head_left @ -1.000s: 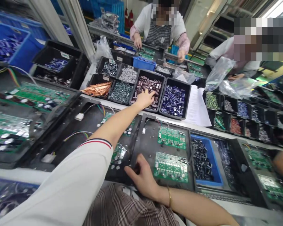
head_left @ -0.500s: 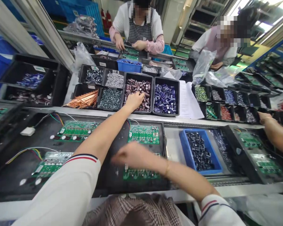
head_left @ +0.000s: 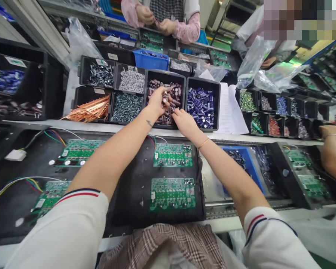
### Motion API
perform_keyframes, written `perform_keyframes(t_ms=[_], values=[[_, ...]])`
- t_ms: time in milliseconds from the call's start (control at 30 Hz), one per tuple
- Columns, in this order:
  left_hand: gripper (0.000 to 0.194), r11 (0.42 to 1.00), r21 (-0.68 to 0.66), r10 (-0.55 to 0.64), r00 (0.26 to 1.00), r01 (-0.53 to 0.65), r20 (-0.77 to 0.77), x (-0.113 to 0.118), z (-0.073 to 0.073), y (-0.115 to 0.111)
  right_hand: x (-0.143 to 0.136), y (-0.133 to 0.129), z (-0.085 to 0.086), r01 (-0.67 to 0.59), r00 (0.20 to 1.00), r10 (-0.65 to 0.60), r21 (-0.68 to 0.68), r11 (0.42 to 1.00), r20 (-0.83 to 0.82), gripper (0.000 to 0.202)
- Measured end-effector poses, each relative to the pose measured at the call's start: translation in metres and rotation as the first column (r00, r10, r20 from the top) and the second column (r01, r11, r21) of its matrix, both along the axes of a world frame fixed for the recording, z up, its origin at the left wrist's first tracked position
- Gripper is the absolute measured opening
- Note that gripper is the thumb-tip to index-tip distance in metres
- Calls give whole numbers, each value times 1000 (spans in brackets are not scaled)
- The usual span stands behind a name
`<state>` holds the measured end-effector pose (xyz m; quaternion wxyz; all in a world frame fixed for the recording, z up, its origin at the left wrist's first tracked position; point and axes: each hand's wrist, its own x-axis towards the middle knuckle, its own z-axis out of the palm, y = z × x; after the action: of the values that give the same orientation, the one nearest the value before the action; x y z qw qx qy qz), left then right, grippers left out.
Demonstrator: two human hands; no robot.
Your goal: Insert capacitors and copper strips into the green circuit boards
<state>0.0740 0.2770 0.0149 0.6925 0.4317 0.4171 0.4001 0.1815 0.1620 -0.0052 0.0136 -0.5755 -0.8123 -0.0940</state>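
Note:
Both of my hands are at a black bin (head_left: 180, 77) of brown cylindrical capacitors (head_left: 154, 85). My left hand (head_left: 157, 101) is over the bin, its fingers curled around several of these capacitors. Close beside it, my right hand (head_left: 185, 122) reaches to the bin's front edge with fingers pressed together. What its fingertips pinch, if anything, is too small to make out. Below my hands, two green circuit boards (head_left: 173, 154) lie on a black tray (head_left: 128, 213), one behind the other. More green boards (head_left: 80, 151) with coloured wires lie under and beside my left forearm.
Right of the brown parts stands a bin of blue capacitors (head_left: 201, 106); left are bins of grey parts (head_left: 132, 80) and orange strips (head_left: 89, 108). My right forearm crosses a blue tray (head_left: 250, 170). Co-workers' hands (head_left: 167, 27) are across the bench and at far right (head_left: 334, 136).
My right hand has moved from above the circuit boards up to the brown capacitor bin, beside my left. My left hand, still at that bin, now shows capacitors in its fingers. The view has tilted down.

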Motion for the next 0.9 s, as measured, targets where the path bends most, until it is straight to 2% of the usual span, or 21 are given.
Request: perform_keyframes(t_ms=[67,133,233,333,400,467,533,600,767,900], values=[[25,976,-190,-68,975,109,212,-15,10,-18,-1,3,-1,55,998,-55,9,998,-15,30],[25,917,-335,-80,921,218,381,-36,19,-48,-4,7,-1,144,988,-143,12,989,-55,31],[24,869,-424,-85,923,253,375,-77,27,-111,-10,-3,4,209,964,-207,-6,978,-167,33],[20,811,-544,-76,961,215,266,-123,21,-180,-14,-50,15,159,941,-151,-1,987,-303,31],[22,740,-633,-88,966,226,242,-147,10,-219,-18,-97,18,72,908,-82,-40,997,-411,26],[24,655,-711,-97,961,258,259,-158,0,-245,-22,-140,14,12,850,-83,-140,990,-521,21],[24,599,-752,-98,957,276,273,-156,-7,-259,-25,-167,6,43,857,-132,-186,982,-498,18],[24,583,-761,-112,956,285,273,-148,-9,-265,-28,-176,-1,93,898,-170,-203,975,-405,17],[22,555,-758,-180,939,344,294,-132,-10,-263,-29,-166,-10,133,952,-185,-217,967,-243,17],[20,513,-789,-157,940,339,302,-132,-14,-260,-27,-164,-9,115,969,-158,-217,969,-192,18]])
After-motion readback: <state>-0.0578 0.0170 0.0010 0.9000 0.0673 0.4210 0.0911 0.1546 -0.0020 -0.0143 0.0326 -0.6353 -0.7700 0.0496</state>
